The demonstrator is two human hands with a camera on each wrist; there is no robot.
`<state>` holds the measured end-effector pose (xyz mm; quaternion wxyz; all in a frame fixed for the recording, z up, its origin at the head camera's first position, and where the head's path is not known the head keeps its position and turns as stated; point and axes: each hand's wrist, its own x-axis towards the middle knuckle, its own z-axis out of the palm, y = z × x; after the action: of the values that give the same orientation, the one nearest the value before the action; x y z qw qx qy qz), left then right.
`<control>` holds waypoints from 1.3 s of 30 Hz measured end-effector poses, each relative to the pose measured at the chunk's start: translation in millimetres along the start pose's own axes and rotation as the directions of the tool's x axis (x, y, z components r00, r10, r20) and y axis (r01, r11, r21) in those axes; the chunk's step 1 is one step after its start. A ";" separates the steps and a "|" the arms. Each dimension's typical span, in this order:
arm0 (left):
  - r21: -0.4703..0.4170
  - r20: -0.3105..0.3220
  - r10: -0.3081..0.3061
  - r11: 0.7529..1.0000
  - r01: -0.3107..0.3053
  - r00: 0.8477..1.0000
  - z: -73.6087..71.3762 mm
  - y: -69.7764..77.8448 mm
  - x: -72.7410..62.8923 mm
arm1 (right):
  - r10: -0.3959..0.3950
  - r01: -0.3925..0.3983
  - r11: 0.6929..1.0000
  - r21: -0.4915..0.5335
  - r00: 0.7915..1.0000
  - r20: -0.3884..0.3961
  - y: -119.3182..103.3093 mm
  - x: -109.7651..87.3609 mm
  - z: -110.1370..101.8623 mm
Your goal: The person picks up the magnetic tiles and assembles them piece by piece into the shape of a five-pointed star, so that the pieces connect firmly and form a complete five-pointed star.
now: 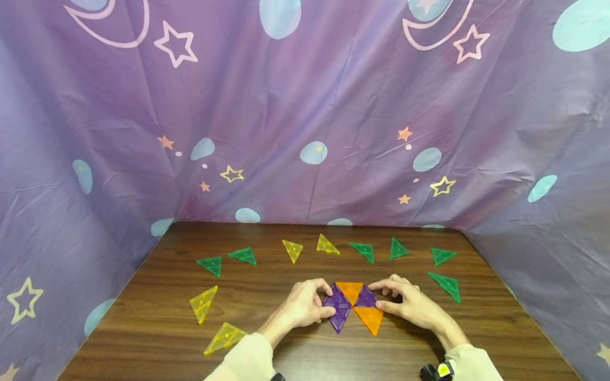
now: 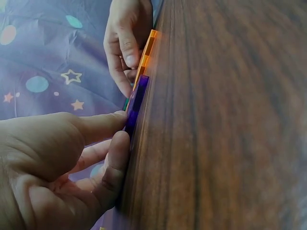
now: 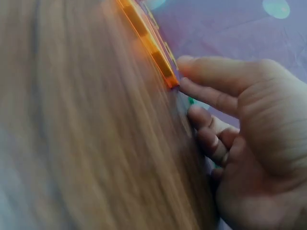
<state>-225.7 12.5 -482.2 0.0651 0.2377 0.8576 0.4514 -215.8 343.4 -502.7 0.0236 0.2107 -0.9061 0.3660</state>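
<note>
Translucent triangle tiles lie together as a fan on the table. At its left are an upper purple tile point(image 1: 337, 299) and a lower purple tile point(image 1: 340, 320). An orange tile point(image 1: 350, 291) is at the top, with another purple tile point(image 1: 366, 298) right of it and a second orange tile point(image 1: 370, 319) below that. My left hand point(image 1: 302, 302) pinches the upper left purple tile, index finger by its top corner, thumb by its lower left corner. With thumb and index finger, my right hand point(image 1: 407, 302) holds the right purple tile at its outer corners.
Loose yellow tiles point(image 1: 203, 304) and green tiles point(image 1: 445, 286) lie in an arc around the fan on the brown wooden table point(image 1: 157, 296). A purple cloth point(image 1: 267, 111) with stars and moons hangs behind and at both sides.
</note>
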 end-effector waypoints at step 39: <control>0.069 -0.117 0.057 0.996 -0.049 0.992 5.9 4.4 12.6 | 0.373 -0.431 0.895 -0.114 0.864 -0.338 77.5 -56.8 -83.8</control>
<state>-233.2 24.9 -480.9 -0.0060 0.2351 0.8677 0.4378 -204.5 470.4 -503.3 0.1067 -0.0460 -0.9453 0.3049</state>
